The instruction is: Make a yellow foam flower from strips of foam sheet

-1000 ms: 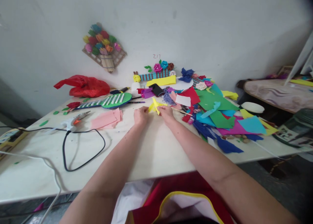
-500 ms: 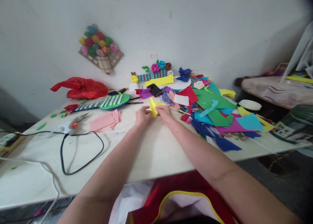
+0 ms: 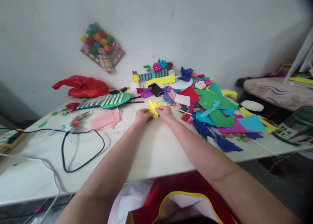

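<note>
Between my two hands, a piece of yellow crepe paper [image 3: 152, 107] stands up from the fingers, ruffled and fanned at its top. My left hand [image 3: 142, 116] pinches its lower left side with closed fingers. On the right side, my right hand [image 3: 163, 112] grips the same paper, its fingertips partly hidden behind it. A thin pale stick [image 3: 182, 111] runs out to the right from behind my right hand; whether that hand holds it, I cannot tell. Pink paper sheets [image 3: 105, 119] lie to the left of my left hand.
Coloured paper scraps [image 3: 215, 103] pile up on the table's right side. At left are a glue gun [image 3: 68, 125] with a looping black cable, pliers [image 3: 79, 118], a green woven guitar-shaped piece [image 3: 114, 101] and a red plastic bag [image 3: 85, 87]. A glass jar [image 3: 297, 126] stands far right.
The yellow paper has fanned out wider toward the left, where it stood narrower before. Both hands remain on it in nearly the same place. The view has shifted slightly.
</note>
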Demonstrator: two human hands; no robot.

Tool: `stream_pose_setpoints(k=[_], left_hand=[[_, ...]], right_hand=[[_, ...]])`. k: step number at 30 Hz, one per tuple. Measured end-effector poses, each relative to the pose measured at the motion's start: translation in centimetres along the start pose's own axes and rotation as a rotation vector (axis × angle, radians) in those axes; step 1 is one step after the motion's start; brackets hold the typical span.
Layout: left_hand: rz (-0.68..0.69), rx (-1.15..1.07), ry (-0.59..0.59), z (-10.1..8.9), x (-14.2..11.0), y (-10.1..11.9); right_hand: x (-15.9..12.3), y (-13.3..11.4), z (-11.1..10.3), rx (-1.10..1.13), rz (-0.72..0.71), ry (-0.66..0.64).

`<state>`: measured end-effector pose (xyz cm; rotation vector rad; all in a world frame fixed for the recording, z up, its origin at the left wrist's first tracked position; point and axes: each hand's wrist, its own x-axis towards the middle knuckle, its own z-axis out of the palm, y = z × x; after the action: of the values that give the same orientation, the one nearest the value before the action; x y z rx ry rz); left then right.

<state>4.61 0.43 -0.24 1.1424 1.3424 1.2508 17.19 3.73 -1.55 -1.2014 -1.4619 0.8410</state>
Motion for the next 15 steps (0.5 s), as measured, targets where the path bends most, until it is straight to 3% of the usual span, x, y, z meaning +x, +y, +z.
stream_pose_setpoints(k=[7,15], left_hand=[[-0.023,-0.016,0.016,0.11,0.16,-0.09],[-0.034,-0.050,0.028,0.13,-0.13,0.20]], right_hand=[[-0.15,-0.67,-0.21,-0.213,-0.045,-0.010],[-0.21,-0.49,-0.10,-0.252,-0.076,-0.070]])
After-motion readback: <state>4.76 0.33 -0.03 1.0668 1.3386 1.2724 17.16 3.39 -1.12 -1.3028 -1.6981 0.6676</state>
